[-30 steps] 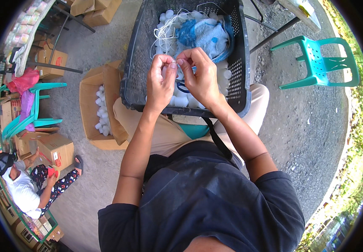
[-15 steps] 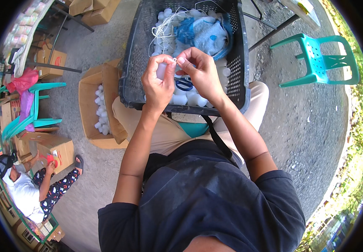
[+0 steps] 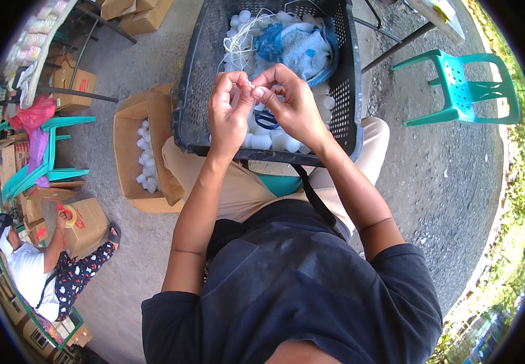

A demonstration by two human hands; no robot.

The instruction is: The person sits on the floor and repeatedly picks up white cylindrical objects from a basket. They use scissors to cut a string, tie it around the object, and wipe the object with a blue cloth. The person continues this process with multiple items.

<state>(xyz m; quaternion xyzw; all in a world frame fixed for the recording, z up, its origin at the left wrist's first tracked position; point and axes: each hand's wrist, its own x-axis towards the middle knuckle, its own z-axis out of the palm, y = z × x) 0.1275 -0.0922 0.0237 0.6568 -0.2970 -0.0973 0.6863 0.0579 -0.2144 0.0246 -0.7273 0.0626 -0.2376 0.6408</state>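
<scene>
My left hand [image 3: 228,118] and my right hand [image 3: 291,106] meet over a black plastic crate [image 3: 180,118] on my lap. Both are closed in a pinch, thumbs and forefingers nearly touching on a thin white string. A loose tangle of white string [image 3: 240,43] lies at the crate's far left. Something white shows between my left thumb and fingers; whether it is held or lies behind is unclear. Below my fingers rest dark blue scissors [image 3: 267,120], partly hidden, among small white cup-shaped pieces [image 3: 285,142]. A blue and white cloth [image 3: 302,53] sits at the far right inside.
Left of my knee stands an open cardboard box [image 3: 130,189] holding more white pieces. A green plastic chair [image 3: 457,91] is at the right, near table legs. At lower left a seated person [image 3: 38,267] handles tape beside a carton [image 3: 89,227].
My pinched hands have shifted slightly, still together over the crate. At the left, the other person has raised an arm and now holds a roll of tape by the carton.
</scene>
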